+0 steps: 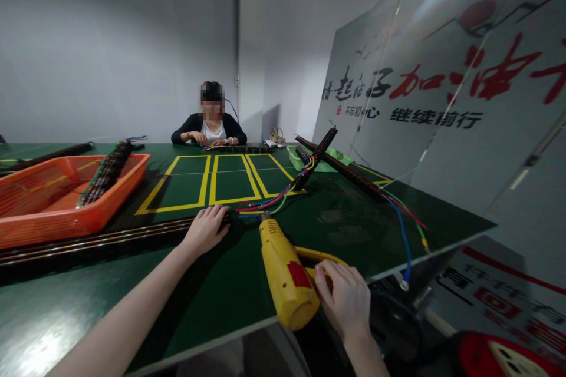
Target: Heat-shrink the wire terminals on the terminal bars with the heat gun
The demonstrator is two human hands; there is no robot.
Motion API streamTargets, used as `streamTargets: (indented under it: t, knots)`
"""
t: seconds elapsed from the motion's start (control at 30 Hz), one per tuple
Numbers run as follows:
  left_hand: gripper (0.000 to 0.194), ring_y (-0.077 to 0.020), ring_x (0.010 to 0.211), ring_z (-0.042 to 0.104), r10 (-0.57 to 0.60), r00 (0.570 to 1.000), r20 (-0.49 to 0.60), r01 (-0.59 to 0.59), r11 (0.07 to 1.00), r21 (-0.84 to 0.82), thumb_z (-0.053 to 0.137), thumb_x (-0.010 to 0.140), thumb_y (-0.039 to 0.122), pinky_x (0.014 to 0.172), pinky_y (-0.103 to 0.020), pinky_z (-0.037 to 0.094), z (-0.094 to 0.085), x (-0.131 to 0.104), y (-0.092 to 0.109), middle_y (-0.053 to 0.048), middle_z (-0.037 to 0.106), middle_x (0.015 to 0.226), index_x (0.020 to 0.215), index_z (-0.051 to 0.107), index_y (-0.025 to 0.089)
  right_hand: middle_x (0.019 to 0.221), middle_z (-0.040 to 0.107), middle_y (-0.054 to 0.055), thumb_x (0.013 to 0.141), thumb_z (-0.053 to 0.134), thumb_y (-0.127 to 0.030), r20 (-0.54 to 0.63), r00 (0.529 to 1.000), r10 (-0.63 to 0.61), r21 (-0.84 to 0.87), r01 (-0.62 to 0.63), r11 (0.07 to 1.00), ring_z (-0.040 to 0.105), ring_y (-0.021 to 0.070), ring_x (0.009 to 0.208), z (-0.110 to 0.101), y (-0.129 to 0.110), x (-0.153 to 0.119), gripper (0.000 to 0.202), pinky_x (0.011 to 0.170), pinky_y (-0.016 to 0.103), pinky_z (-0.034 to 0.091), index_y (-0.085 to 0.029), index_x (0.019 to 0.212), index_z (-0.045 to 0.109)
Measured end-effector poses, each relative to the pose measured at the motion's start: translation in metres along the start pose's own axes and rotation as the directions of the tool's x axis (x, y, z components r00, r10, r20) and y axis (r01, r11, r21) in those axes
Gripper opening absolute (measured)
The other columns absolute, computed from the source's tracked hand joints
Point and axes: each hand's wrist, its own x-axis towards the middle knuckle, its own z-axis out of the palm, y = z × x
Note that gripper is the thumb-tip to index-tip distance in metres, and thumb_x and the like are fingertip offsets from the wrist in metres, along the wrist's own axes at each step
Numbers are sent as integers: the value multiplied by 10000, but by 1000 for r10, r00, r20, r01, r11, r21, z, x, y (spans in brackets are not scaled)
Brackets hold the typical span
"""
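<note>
Table edge underlies heat gun, gripped by right hand; left hand clasps bar.

Left hand: I have it laid over the end of a long dark strip, beside coloured wires.
Right hand: my fingers wrap the handle of a yellow heat gun, nozzle just beside those wires.
Orange basket: on the green table, a dark bundle leaning inside.
Co-worker: I see them across the table, hands at another strip.
</note>
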Motion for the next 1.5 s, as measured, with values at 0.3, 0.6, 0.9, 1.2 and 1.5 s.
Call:
streamTargets:
  t: [0.3,0.6,0.9,1.2,1.5]
  knots:
    - [394,-269,1077,532,-10,1000,-9,10,1000,2,432,876,339,909,-413,429,4,1,0,-116,564,1174,1230,471,170,634,576,0,937,339,-327,-15,1000,10,32,-9,999,525,147,651,16,-28,-7,350,686,292,283,-209,689,556]
    - [395,-264,1104,518,-15,1000,26,15,1000,0,410,888,324,931,-408,423,1,2,-1,-106,552,1195,1251,443,173,647,578,5,934,319,-318,-38,999,3,106,1,994,514,140,658,25,-42,-10,341,704,299,280,-211,710,552]
    - [411,-269,1128,510,-13,999,36,14,1000,-16,416,878,281,959,-422,415,-3,-1,0,-120,546,1224,1269,437,157,653,597,-6,932,343,-307,-21,999,-38,120,41,992,533,136,653,17,-34,-5,316,693,285,293,-210,725,561]
    - [430,-269,1135,514,5,1000,29,-3,999,-50,417,871,278,965,-420,418,0,0,-4,-123,543,1231,1286,433,165,653,626,-16,939,364,-314,-51,996,-71,59,74,996,543,125,622,11,6,3,324,664,269,315,-211,712,571]
    - [425,-266,1123,515,8,1000,19,-8,1000,-28,409,876,279,963,-415,414,1,0,-4,-116,545,1229,1284,433,161,655,633,-10,945,359,-297,-76,994,-81,21,83,996,554,127,625,10,15,2,337,665,268,324,-209,713,588]
